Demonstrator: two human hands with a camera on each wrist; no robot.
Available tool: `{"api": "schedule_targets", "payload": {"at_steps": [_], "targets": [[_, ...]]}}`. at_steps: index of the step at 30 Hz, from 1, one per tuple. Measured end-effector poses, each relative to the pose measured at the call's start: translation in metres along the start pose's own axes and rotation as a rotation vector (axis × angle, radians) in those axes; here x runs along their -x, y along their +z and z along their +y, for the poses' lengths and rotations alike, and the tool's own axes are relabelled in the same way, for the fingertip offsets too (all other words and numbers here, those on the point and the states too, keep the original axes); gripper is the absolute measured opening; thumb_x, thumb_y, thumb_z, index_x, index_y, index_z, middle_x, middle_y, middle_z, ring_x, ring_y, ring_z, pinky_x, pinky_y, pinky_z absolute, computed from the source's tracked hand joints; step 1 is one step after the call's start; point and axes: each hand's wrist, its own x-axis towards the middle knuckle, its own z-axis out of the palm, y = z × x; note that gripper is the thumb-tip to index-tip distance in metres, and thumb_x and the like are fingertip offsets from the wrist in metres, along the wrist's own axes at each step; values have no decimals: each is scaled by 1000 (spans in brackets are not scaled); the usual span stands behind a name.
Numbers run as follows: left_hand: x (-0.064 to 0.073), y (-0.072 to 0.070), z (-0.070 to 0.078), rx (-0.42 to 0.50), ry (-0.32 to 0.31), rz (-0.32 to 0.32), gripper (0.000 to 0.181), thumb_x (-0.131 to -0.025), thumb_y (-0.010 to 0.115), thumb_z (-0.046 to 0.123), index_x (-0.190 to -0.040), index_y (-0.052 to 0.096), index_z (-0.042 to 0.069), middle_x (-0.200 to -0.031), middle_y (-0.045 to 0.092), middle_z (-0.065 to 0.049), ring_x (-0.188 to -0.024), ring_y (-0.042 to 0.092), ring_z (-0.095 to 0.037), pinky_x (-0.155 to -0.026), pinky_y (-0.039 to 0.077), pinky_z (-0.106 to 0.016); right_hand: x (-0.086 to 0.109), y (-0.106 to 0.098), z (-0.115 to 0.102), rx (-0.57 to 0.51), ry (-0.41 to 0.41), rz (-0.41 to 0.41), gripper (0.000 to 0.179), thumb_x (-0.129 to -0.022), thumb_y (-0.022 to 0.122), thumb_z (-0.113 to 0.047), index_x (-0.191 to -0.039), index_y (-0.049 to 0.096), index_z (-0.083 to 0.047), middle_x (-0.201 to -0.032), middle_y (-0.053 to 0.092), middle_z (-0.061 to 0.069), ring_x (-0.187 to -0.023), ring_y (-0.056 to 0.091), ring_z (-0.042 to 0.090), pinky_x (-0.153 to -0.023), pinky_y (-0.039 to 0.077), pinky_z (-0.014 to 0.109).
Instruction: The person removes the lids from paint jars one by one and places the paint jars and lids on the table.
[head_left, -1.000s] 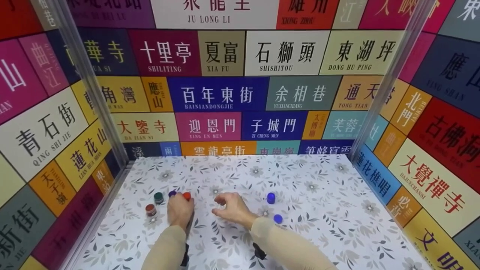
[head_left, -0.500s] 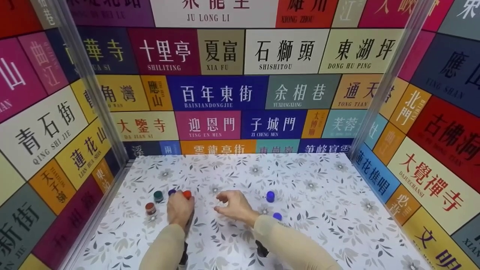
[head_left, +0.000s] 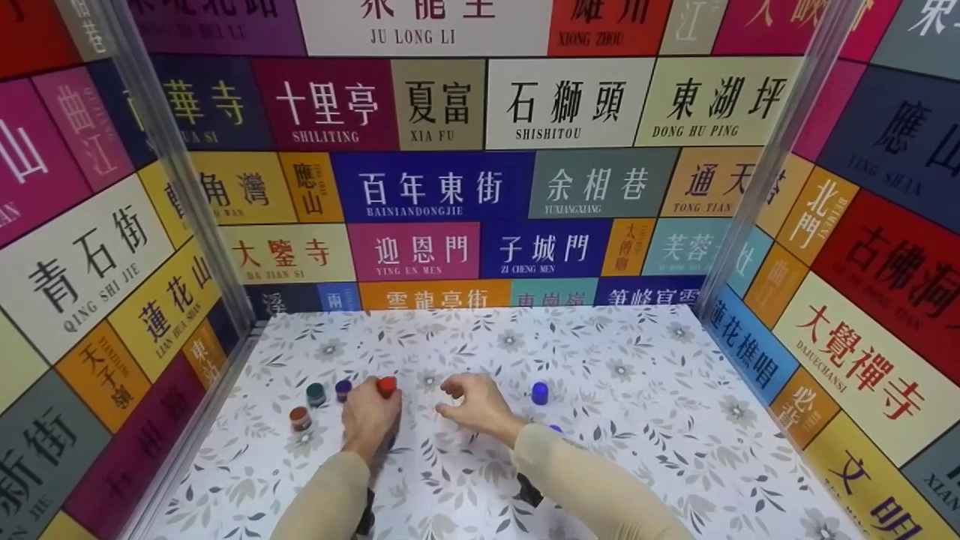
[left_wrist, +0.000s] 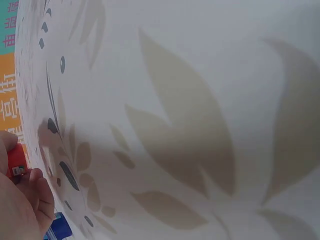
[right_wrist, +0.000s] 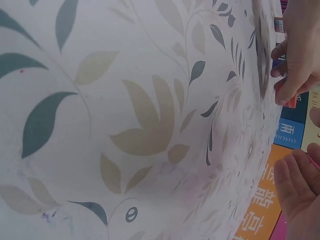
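Observation:
My left hand (head_left: 371,416) pinches a small red-capped jar (head_left: 387,385) between thumb and fingers. In the left wrist view the red jar (left_wrist: 18,159) shows a small label at the fingertips. Just left of that hand stands a purple-capped jar (head_left: 343,390), beside a dark green one (head_left: 316,394) and a brownish-red one (head_left: 300,418). To the right, my right hand (head_left: 478,405) hovers over the table with fingers loosely bent and thumb apart, holding nothing visible. The right wrist view shows its fingers (right_wrist: 297,192) at the right edge, below the left hand (right_wrist: 300,50).
A blue-capped jar (head_left: 540,393) stands beyond the right hand. Another blue round top (head_left: 556,429) is partly hidden by the right forearm. The table (head_left: 600,480) has a white leaf-and-flower cover. Panels (head_left: 420,187) printed with place names enclose its back and sides.
My left hand has shifted right with the red-capped jar, and the purple-capped jar behind it shows more fully. The right hand has moved slightly right and away, its fingers still loosely bent.

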Motion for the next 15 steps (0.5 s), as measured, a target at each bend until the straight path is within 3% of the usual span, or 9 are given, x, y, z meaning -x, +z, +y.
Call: {"api": "schedule_targets", "payload": {"at_steps": [6,15], "targets": [[4,5,4,24,69,53,30,-96,81,33,-108,76,6,-104,82,-17,-96,79,-39,-89,62,-58,-2,0,1,2,-26,11,30,-92,87,-24,-116,83,-5,-115,86,16,-103,82,35,-92,66,38],[12,3,11,55,95,36,32,-97,83,34,-114,78,7,-105,81,-14,-93,75,-32,-90,61,-53,-5,0,-2,-2,-17,28,29,-93,88,-25,-115,84,-7,-112,86,10,-101,81,28,-91,66,36]]}}
